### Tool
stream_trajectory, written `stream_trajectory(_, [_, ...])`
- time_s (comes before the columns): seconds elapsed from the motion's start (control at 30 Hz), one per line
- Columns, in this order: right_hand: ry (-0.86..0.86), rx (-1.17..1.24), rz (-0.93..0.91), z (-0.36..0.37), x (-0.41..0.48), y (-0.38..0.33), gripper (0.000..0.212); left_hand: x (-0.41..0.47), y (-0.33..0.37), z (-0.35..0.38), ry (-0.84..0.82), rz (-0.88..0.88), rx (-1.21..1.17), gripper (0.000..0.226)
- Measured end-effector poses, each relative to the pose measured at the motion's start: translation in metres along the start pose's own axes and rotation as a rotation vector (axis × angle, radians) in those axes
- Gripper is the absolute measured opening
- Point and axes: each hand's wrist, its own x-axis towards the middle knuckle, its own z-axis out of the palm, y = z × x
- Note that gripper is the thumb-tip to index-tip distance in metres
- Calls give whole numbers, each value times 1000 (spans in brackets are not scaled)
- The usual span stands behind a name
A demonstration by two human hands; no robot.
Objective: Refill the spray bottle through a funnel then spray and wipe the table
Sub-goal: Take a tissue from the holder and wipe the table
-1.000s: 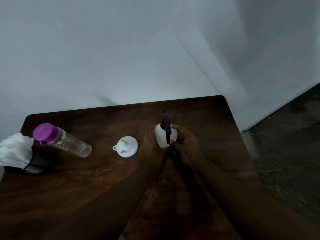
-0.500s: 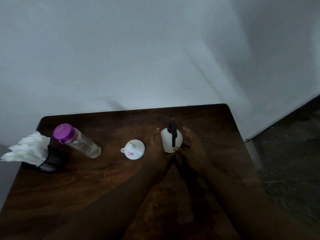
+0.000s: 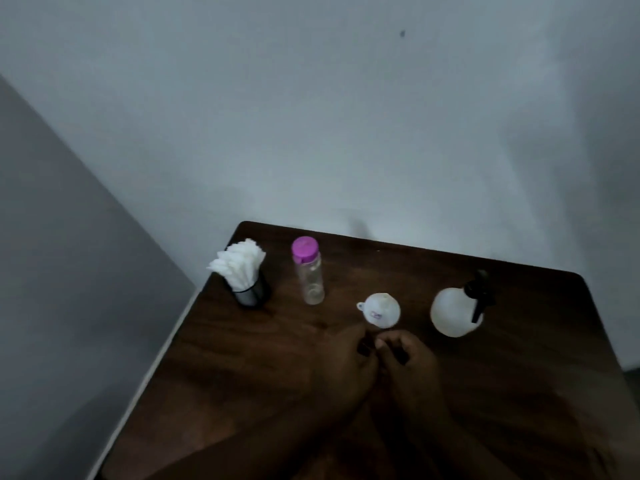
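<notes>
While spray bottle sits mid-right, L hand & R hand touch below funnel, fingers curled; can't tell if pinching.

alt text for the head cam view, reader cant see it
The left hand and right hand meet, fingers curled, above a dark wooden table, just in front of a small white funnel. Right of it stands a white spray bottle with a black head; left, a clear purple-capped bottle and a black cup of white tissues.
</notes>
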Motion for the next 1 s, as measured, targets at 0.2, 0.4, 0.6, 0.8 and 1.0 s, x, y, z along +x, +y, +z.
stream_trajectory(0.2, [-145, -39, -208, 81, -3, -62, 13, -11, -47, -75, 208, -181, -54, 17])
stream_trajectory(0.4, [-166, -30, -265, 168, 15, -87, 5, -5, -93, -127, 417, -354, -147, 8])
stream_trajectory(0.6, [-102, -69, -310, 230, 37, -106, 10, 17, -131, -160, 501, -537, -285, 6])
stream_trajectory(0.8, [-10, -239, -413, 252, 55, -117, 13, 40, -146, -170, 549, -581, -427, 7])
stream_trajectory(1.0, [17, -289, -487, 265, 65, -122, 17, 48, -158, -173, 579, -586, -520, 6])
